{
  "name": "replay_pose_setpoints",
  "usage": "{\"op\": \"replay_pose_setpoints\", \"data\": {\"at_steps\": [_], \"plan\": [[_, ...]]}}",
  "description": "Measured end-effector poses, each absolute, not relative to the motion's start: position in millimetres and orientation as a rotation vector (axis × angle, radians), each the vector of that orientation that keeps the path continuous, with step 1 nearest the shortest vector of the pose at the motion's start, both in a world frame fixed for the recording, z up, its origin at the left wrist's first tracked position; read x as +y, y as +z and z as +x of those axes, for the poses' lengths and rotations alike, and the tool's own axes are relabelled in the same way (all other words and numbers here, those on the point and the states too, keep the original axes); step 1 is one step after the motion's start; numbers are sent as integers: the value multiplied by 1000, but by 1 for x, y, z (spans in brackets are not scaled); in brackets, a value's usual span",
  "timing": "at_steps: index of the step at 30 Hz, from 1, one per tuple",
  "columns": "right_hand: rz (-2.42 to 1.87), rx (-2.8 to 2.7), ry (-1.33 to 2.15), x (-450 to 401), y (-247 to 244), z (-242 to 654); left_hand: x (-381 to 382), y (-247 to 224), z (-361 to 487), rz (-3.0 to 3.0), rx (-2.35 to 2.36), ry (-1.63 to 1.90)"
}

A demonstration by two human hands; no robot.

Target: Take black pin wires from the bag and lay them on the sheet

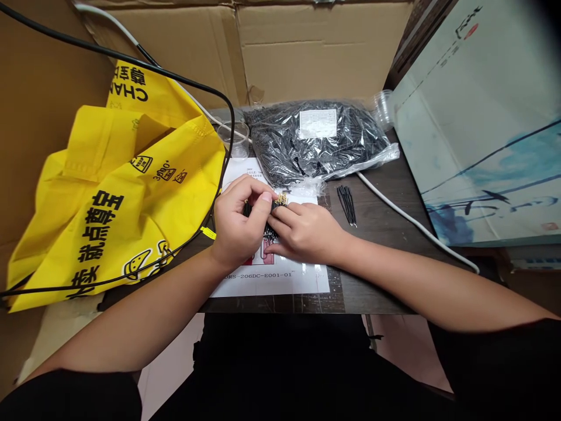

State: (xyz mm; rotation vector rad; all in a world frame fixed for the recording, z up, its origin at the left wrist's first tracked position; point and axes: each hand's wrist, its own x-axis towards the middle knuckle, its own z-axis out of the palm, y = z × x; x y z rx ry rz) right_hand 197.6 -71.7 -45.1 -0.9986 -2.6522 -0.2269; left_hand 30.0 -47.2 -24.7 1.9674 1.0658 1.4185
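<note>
A bundle of short black wires [269,232] with gold-coloured tips at the top and silvery tips below is gathered between my two hands. My left hand [241,222] curls round its left side, thumb and forefinger bent close to the gold tips. On the right side, my right hand [309,231] is closed with its fingers folded against the bundle. Parts of the wires are hidden by the fingers. Both hands are over a printed sheet [307,279] with a red picture partly covered. Several similar black wire pieces [347,206] lie on the dark table to the right.
Behind my hands lies a clear plastic bag [280,143] full of black pieces. Clear plastic cups [236,140] stand near it. A yellow bag [131,193] covers the left side, with a black cable [193,83] across it. A white cable [416,219] crosses the right; cardboard [315,52] closes the back.
</note>
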Motion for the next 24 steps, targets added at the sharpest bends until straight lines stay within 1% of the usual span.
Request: {"op": "replay_pose_setpoints", "data": {"at_steps": [14,24], "plan": [[-768,-2571,-408,-73,-52,199,-47,-26,30,1965,1095,1401],[-573,-2534,-447,-72,-49,200,-46,-26,29,1964,1113,1405]]}}
